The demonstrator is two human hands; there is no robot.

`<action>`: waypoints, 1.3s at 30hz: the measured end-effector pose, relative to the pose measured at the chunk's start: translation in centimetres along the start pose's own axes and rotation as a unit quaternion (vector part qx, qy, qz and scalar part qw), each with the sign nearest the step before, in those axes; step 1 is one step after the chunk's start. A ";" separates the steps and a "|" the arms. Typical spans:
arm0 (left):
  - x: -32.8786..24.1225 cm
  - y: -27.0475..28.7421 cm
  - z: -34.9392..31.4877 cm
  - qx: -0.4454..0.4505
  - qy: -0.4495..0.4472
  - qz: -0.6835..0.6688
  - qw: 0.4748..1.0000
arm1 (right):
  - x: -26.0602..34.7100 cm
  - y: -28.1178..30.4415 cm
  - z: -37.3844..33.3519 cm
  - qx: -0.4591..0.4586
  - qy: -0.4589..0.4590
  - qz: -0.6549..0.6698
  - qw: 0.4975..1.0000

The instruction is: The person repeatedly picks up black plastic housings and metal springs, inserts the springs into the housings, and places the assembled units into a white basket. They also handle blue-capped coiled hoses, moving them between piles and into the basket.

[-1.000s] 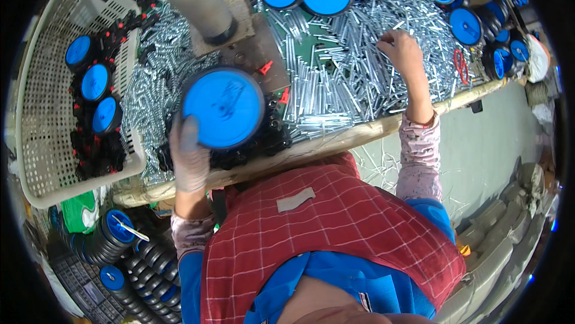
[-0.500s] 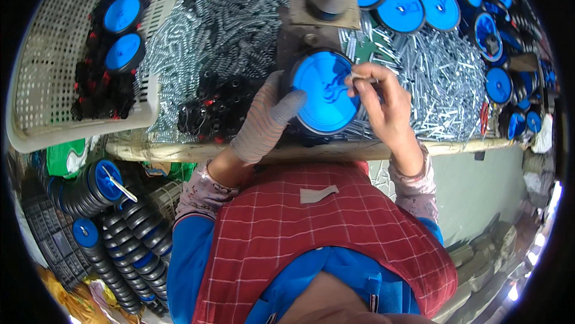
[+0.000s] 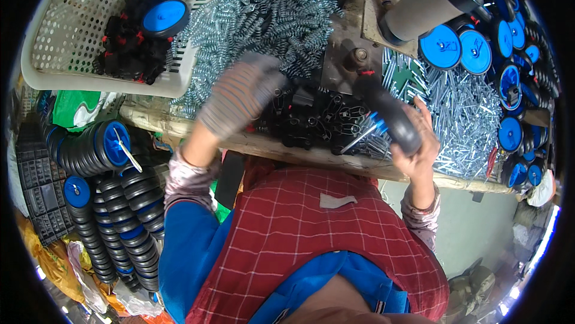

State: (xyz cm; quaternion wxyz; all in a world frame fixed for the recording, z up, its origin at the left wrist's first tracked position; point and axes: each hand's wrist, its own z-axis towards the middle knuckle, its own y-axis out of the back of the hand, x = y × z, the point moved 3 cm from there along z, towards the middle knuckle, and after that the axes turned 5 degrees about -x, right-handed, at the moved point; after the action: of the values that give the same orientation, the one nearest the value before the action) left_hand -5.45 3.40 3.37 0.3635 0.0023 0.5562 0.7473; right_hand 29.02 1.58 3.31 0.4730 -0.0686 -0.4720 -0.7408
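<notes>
Blue-hubbed wheels (image 3: 102,150) strung in stacks hang nearest, below the bench edge, seemingly finished. At the bench, the right hand (image 3: 419,138) is closed round a black wheel (image 3: 392,117) held edge-on with a metal pin (image 3: 359,138) sticking out; this one looks only part assembled. The gloved left hand (image 3: 239,99) blurs above black clips (image 3: 317,120), so its grip cannot be told. Beyond lie springs (image 3: 263,18), loose pins (image 3: 461,114) and more wheels (image 3: 461,48), so much is left. A basket (image 3: 66,42) is cut off far left
</notes>
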 end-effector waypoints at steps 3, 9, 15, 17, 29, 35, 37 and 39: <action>5.7 1.1 -0.4 0.083 0.263 0.068 0.959 | -3.4 0.1 -3.5 -0.148 -0.202 0.092 0.964; 11.2 -0.3 -0.1 0.242 0.334 -0.073 0.908 | -8.1 -1.3 -5.5 -0.258 -0.306 0.261 0.879; 10.2 -0.2 -0.6 0.149 0.348 -0.047 0.924 | -8.3 -2.4 -5.4 -0.293 -0.318 0.328 0.840; 5.0 -0.2 2.1 0.017 0.231 0.081 0.969 | -8.7 -3.0 -5.8 -0.351 -0.345 0.374 0.786; -11.2 -12.6 5.0 0.152 0.098 -0.388 0.904 | -5.5 -6.8 0.8 -0.413 -0.321 0.427 0.738; -5.2 -12.9 8.5 0.034 0.357 -0.522 0.774 | -8.1 -6.2 0.2 -0.426 -0.266 0.444 0.742; -5.5 -12.2 10.0 0.069 0.397 -0.521 0.752 | -8.3 -6.3 -0.5 -0.421 -0.276 0.412 0.759; -5.6 -12.1 10.3 0.065 0.409 -0.504 0.758 | -7.8 -6.5 -1.0 -0.409 -0.278 0.371 0.786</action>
State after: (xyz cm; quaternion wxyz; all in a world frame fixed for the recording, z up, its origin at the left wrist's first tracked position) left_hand 9.41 10.33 -0.57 0.4245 -0.5604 0.6199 0.3485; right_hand 28.61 6.49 -5.63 0.4874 -0.6284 -0.1742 -0.5807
